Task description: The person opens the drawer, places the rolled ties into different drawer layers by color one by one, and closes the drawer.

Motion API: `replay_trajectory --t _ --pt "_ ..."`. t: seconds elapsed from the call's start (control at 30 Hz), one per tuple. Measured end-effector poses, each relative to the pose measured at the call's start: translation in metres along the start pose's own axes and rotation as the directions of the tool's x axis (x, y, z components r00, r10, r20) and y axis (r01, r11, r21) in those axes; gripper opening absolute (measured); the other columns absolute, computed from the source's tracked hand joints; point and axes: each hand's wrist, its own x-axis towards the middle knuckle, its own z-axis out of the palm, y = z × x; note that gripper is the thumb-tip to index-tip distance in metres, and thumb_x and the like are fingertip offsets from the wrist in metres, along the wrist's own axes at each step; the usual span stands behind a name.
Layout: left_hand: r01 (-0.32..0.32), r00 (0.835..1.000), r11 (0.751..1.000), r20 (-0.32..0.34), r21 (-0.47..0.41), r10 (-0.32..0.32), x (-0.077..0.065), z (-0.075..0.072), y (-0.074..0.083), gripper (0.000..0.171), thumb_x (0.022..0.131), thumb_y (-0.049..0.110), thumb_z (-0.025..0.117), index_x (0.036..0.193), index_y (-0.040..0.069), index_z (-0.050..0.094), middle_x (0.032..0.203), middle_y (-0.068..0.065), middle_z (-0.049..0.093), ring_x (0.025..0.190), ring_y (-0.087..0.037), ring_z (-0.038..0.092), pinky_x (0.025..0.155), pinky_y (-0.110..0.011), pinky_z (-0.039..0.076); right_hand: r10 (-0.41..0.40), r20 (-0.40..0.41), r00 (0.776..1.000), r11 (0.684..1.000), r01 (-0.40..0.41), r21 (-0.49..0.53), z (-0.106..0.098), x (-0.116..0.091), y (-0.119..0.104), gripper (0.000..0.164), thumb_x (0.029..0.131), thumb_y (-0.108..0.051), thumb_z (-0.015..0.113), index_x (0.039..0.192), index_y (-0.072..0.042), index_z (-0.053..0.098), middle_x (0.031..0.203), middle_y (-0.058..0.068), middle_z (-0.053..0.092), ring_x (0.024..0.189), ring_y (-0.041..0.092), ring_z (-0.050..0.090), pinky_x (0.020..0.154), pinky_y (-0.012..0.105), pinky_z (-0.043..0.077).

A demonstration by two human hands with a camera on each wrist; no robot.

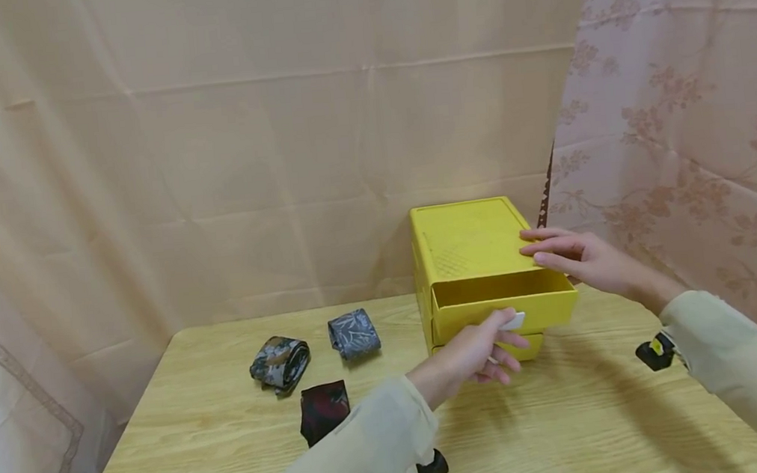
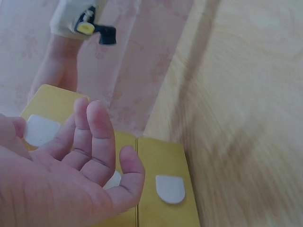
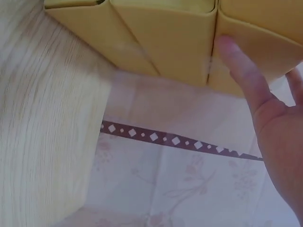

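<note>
A yellow drawer box [image 1: 470, 240] stands at the back right of the table. Its top drawer [image 1: 547, 310] is pulled partway out, and the visible part of its inside is bare. My left hand [image 1: 460, 357] pinches this drawer's white tab handle [image 2: 41, 130] between thumb and index finger, the other fingers loosely bent in front of the lower drawers. My right hand [image 1: 590, 259] rests at the box's top right edge with fingers extended; one finger lies along the side wall in the right wrist view. To the left lie a rolled grey-blue patterned necktie [image 1: 355, 335], a rolled floral necktie [image 1: 280, 365] and a dark red necktie [image 1: 325, 410].
Lower drawers with white tabs [image 2: 170, 189] sit shut under the top one. Behind the wooden table [image 1: 210, 401] hangs a beige curtain [image 1: 244, 165]; a pink floral curtain [image 1: 693, 126] hangs at the right. My left sleeve partly covers the dark red necktie.
</note>
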Motion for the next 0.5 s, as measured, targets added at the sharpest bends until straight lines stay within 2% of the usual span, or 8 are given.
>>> replay_trajectory --t 0.07,0.17,0.23,0.3,0.43,0.5 --pt "0.012 0.999 1.0 0.032 0.008 -0.012 -0.003 0.0 -0.001 0.065 0.096 0.074 0.04 0.108 0.021 0.075 0.084 -0.005 0.071 0.061 -0.017 0.06 0.065 -0.033 0.04 -0.028 -0.007 1.0 1.0 0.028 0.004 0.0 0.0 0.002 0.031 0.106 -0.011 0.054 0.135 -0.004 0.065 0.156 0.017 0.042 0.102 0.005 0.054 0.053 0.029 0.045" --pt "0.024 0.996 0.999 0.082 0.034 -0.027 -0.006 0.0 -0.002 0.068 0.095 0.076 0.036 0.114 0.022 0.074 0.087 -0.006 0.071 0.061 -0.018 0.061 0.065 -0.033 0.039 -0.045 -0.015 0.999 0.999 0.045 0.004 0.001 0.0 0.005 0.03 0.105 -0.009 0.057 0.133 -0.004 0.066 0.154 0.016 0.044 0.084 0.007 0.055 0.052 0.03 0.045" --pt "0.027 0.994 0.998 0.108 0.051 -0.032 -0.008 -0.001 -0.003 0.07 0.096 0.076 0.034 0.119 0.023 0.074 0.088 -0.005 0.07 0.062 -0.018 0.061 0.064 -0.033 0.039 -0.054 -0.014 0.998 0.998 0.055 0.008 0.001 -0.001 0.007 0.03 0.104 -0.007 0.058 0.133 -0.004 0.066 0.152 0.016 0.044 0.07 0.011 0.051 0.051 0.032 0.044" --pt "0.03 0.991 0.998 0.131 0.062 -0.038 -0.009 -0.001 -0.003 0.072 0.096 0.076 0.033 0.124 0.023 0.072 0.088 -0.004 0.068 0.063 -0.018 0.061 0.064 -0.033 0.039 -0.056 -0.012 0.998 0.998 0.056 0.009 0.001 -0.001 0.009 0.03 0.103 -0.007 0.058 0.132 -0.004 0.066 0.152 0.016 0.044 0.063 0.015 0.048 0.05 0.032 0.044" --pt "0.029 0.984 0.998 0.174 0.062 -0.039 -0.012 -0.004 -0.004 0.071 0.096 0.076 0.032 0.126 0.024 0.07 0.088 -0.002 0.063 0.066 -0.019 0.06 0.065 -0.034 0.039 -0.058 -0.006 0.998 0.998 0.058 0.002 0.002 0.0 0.011 0.03 0.104 -0.007 0.058 0.133 -0.004 0.066 0.152 0.017 0.044 0.073 0.018 0.052 0.052 0.032 0.044" --pt "0.026 0.981 0.998 0.192 0.054 -0.036 -0.014 -0.005 -0.004 0.07 0.097 0.076 0.032 0.126 0.024 0.07 0.09 -0.002 0.062 0.068 -0.02 0.06 0.066 -0.034 0.039 -0.048 -0.004 0.999 0.999 0.048 -0.004 0.002 0.001 0.01 0.031 0.104 -0.009 0.057 0.134 -0.006 0.066 0.153 0.016 0.043 0.083 0.017 0.055 0.054 0.033 0.046"
